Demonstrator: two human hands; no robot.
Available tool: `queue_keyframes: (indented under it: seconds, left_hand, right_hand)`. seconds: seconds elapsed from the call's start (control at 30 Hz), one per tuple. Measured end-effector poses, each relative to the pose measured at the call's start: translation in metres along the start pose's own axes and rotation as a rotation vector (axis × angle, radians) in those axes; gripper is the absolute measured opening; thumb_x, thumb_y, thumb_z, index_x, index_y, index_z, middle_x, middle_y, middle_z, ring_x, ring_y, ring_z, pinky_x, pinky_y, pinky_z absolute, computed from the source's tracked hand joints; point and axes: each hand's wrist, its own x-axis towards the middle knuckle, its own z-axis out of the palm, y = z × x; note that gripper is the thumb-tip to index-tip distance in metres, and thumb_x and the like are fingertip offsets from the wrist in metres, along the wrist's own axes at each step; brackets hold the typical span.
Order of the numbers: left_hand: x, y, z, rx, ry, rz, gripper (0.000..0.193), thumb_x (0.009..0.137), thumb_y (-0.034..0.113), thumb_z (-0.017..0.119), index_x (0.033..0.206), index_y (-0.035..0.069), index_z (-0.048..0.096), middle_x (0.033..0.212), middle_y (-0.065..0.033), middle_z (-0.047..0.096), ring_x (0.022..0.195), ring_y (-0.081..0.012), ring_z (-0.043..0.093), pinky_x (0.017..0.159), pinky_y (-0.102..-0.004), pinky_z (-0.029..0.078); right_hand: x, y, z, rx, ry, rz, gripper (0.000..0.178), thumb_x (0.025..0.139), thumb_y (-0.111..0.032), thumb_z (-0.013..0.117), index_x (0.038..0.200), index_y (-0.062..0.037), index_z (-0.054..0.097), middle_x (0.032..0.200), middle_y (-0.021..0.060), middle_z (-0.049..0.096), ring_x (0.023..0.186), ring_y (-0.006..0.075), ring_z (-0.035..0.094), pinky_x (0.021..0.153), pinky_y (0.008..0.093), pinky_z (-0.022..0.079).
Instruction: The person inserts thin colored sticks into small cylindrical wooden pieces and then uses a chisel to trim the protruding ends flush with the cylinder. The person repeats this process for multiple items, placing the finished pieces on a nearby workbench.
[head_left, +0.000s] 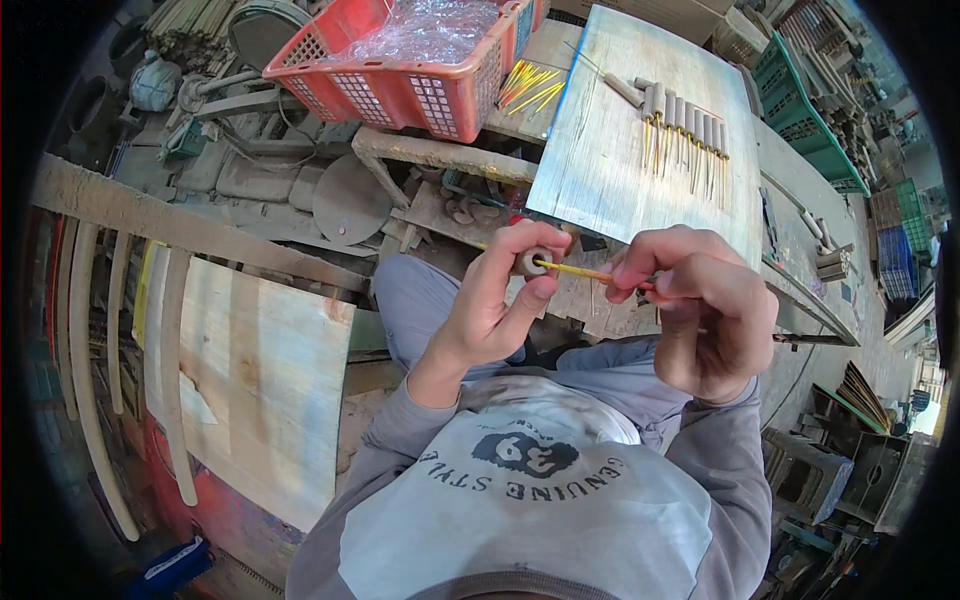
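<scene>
Between the thumb and fingers of my left hand (488, 305) is a short greyish-brown cylindrical handle (526, 263), its end with a dark hole turned to the right. My right hand (705, 300) pinches a thin yellow rod (580, 270) with a reddish part near the fingertips. The rod's left tip is at the hole; how deep it sits I cannot tell. Beyond my hands, a pale wooden board (580, 185) bears a row of several similar handles (680, 115) with thin rods sticking out toward me. Another handle (622, 90) lies slanted at the row's left end.
Left of the board lie loose yellow and red rods (530, 88) beside a red plastic crate (400, 95) filled with clear plastic wrapping. A green crate (800, 110) stands at the far right. On my left, a wooden rail (190, 220) runs above a pale sheet (265, 380).
</scene>
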Motion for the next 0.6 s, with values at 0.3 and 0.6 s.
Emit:
queue_keyframes:
  seconds: [0.3, 0.6]
  left_hand:
    - [-0.005, -0.005, 0.004, -0.019, 0.032, -0.057, 0.023, 0.094, 0.014, 0.052, 0.107, 0.001, 0.038, 0.088, -0.0067, 0.051, 0.061, -0.0078, 0.041, 0.057, -0.0223, 0.038]
    - [-0.009, -0.008, 0.015, -0.070, 0.055, -0.019, 0.020, 0.090, 0.012, 0.047, 0.101, 0.000, 0.037, 0.084, -0.0077, 0.051, 0.059, -0.0083, 0.039, 0.054, -0.0232, 0.034]
  right_hand:
    - [0.008, -0.002, -0.005, -0.132, -0.087, 0.011, 0.018, 0.081, 0.014, 0.049, 0.097, 0.0046, 0.051, 0.085, 0.0214, 0.062, 0.067, 0.0208, 0.063, 0.060, 0.0276, 0.051]
    - [0.009, -0.009, -0.005, -0.139, -0.104, 0.022, 0.009, 0.088, 0.010, 0.049, 0.095, 0.0034, 0.049, 0.081, 0.0219, 0.063, 0.063, 0.0192, 0.062, 0.057, 0.0276, 0.052]
